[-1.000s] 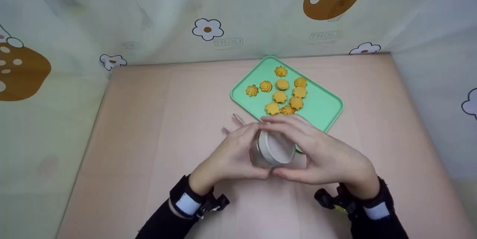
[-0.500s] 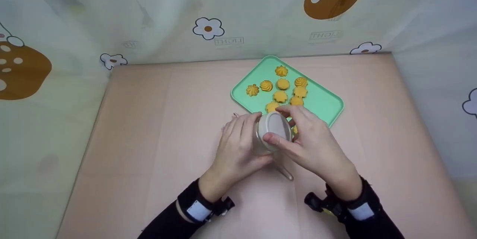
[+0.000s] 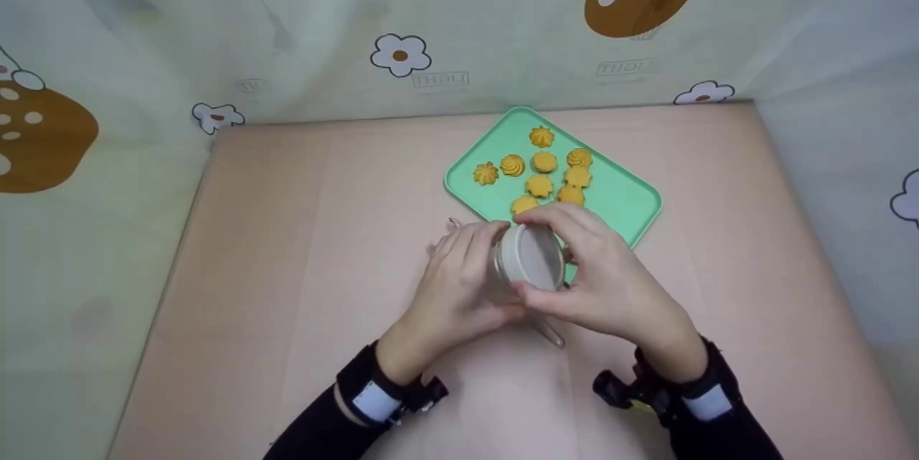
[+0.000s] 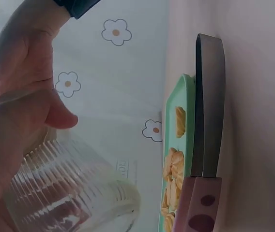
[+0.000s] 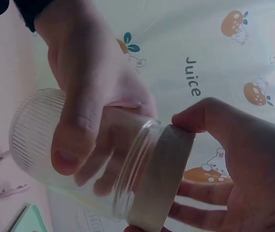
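Observation:
A clear ribbed jar (image 5: 38, 140) is tilted above the table, its whitish lid (image 5: 161, 174) angled toward the head camera. My left hand (image 3: 456, 284) grips the jar's body, thumb on one side and fingers behind. Around the lid's rim, the thumb and fingers of my right hand (image 3: 610, 284) pinch it. Whether the lid is tight on the neck I cannot tell. Through the wall I see no contents. Below the jar lie tongs (image 4: 211, 106) with metal arms and pink handles, mostly covered by my hands in the head view.
Beyond the hands a green tray (image 3: 624, 205) lies at an angle on the pinkish table (image 3: 251, 266). Several golden cookies (image 3: 540, 186) are spread over it; its near corner is partly hidden by the right hand. A patterned curtain (image 3: 309, 29) encloses the back and sides.
Both hands were wrapped round the jar a second ago. Since then the right hand has moved onto the lid and its thumb has shifted along the rim. The jar has moved slightly away from me.

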Tool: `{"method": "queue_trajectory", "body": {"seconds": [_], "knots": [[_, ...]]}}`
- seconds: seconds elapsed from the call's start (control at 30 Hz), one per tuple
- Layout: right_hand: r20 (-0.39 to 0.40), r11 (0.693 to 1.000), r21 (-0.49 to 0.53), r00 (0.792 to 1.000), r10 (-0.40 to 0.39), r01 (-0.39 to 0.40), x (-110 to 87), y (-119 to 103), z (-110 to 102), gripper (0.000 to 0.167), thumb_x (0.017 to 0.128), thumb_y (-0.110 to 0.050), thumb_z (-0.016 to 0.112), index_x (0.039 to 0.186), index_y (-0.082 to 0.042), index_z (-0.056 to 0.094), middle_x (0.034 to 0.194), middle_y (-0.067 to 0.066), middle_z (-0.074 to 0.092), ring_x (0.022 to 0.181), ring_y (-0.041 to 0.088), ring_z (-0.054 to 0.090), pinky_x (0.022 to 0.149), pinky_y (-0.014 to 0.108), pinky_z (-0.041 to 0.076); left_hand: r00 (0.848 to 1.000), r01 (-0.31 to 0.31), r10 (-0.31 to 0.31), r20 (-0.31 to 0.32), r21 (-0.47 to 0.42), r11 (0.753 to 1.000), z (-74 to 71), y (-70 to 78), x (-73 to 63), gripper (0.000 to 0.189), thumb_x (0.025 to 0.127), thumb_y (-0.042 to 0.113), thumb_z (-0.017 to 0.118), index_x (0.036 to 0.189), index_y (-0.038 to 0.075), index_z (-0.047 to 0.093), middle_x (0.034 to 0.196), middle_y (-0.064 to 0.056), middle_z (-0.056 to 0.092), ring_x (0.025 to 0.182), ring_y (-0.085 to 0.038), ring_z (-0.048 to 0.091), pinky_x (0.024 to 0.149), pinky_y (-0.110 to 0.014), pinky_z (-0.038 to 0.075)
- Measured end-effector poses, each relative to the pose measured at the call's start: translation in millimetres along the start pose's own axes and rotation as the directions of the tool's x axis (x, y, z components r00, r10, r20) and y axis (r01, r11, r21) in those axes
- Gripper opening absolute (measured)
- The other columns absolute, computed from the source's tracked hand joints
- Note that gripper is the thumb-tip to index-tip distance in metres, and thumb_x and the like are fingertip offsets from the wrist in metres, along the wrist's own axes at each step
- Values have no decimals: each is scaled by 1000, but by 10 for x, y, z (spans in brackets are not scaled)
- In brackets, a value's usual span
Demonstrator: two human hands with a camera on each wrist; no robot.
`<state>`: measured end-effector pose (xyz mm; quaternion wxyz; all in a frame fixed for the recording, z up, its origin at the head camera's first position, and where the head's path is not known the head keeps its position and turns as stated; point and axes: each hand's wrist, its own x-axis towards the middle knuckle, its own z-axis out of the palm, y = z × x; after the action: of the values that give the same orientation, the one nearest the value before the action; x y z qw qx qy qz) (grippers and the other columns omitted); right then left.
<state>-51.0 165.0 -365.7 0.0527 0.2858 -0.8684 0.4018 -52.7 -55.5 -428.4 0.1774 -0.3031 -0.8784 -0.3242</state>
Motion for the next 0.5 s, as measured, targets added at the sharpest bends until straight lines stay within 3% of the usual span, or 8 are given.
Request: {"method": "queue_trajectory", "body": {"seconds": [0.2,0.37,0.5], "knots": [[91,983,139,987,-130,117,17,63,-84,68,80,-13,88,145,-18,66,150,-6,61,143,20,51,114,44,48,995,43,-33,91,-118,992,-36,-35,10,96,74,45,99,146,0,57,134,-9,69,128,-23,64,114,-44,52],[61,968,210,987,-151,135,42,222,-245,73,78,-3,86,147,-15,65,151,2,62,140,25,54,107,39,51,993,64,-46,112,-157,986,-43,-60,22,94,71,43,100,145,3,57,133,-7,68,126,-20,64,113,-40,52],[-74,989,135,996,-48,57,62,568,-453,73,79,1,86,148,-10,65,148,5,64,130,25,58,97,37,53,991,75,-58,119,-149,986,-16,-85,25,94,70,45,101,143,5,58,132,-5,69,127,-18,63,117,-40,50]]}}
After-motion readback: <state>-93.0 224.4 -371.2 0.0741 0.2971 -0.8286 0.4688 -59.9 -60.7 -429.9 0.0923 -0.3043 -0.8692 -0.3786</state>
